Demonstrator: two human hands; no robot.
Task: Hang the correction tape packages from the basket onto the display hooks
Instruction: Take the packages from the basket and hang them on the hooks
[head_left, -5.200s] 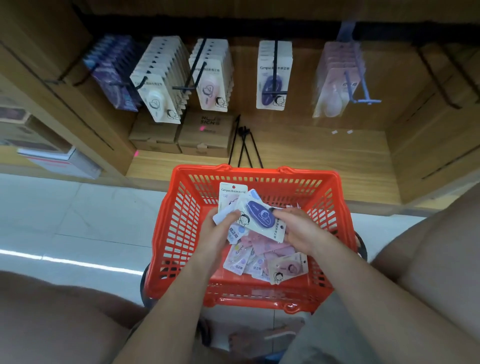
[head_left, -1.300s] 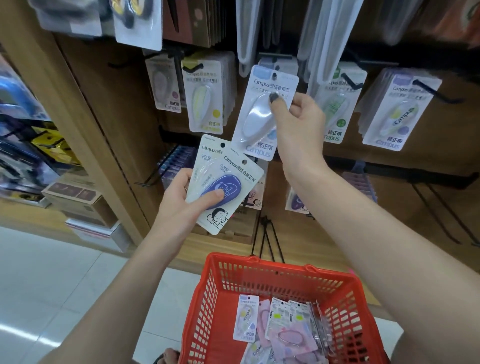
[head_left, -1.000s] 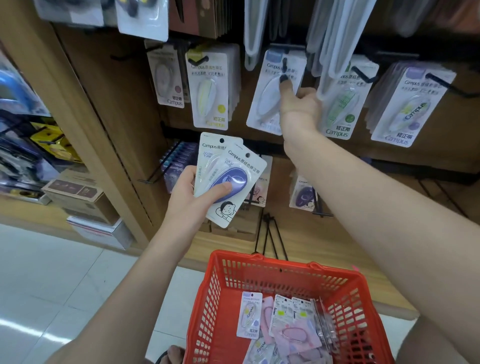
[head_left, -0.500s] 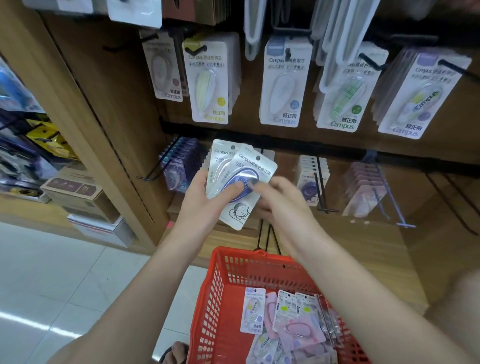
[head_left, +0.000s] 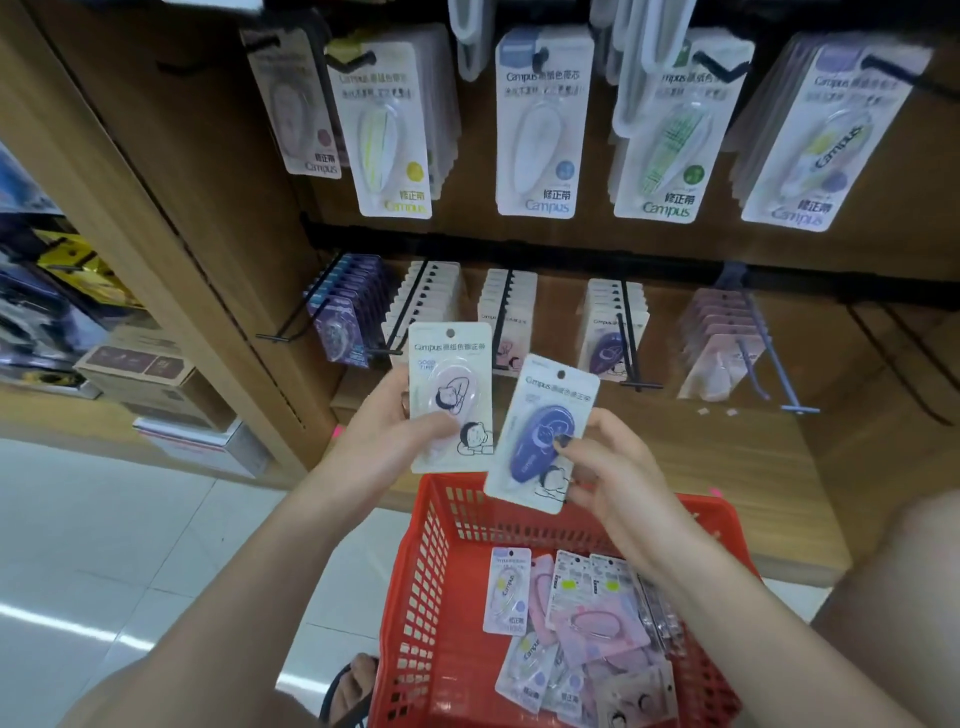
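My left hand (head_left: 387, 431) grips a pink package (head_left: 451, 397) of correction tape, with the thumb pressed on its front and the other fingers behind the card. My right hand (head_left: 605, 467) pinches a purple package (head_left: 543, 434) at its lower right side, thumb on the blue-purple plastic shell. The 2 packages are side by side, the pink one upright and a little higher, the purple one tilted to the right, and their edges are very near each other. Both are in the air above the far rim of the red basket (head_left: 415, 597).

Inside the basket lie more packages (head_left: 571, 623), mixed in pink, white and pale purple, some over others.

In front of me is a wooden shelf (head_left: 208, 208) with 2 rows of black hooks. On the lower row, one hook (head_left: 631, 338) carries purple packages of the same kind, and beside it to the left another hook (head_left: 501, 325) carries pale ones. The upper row holds longer Campus packages (head_left: 543, 130).
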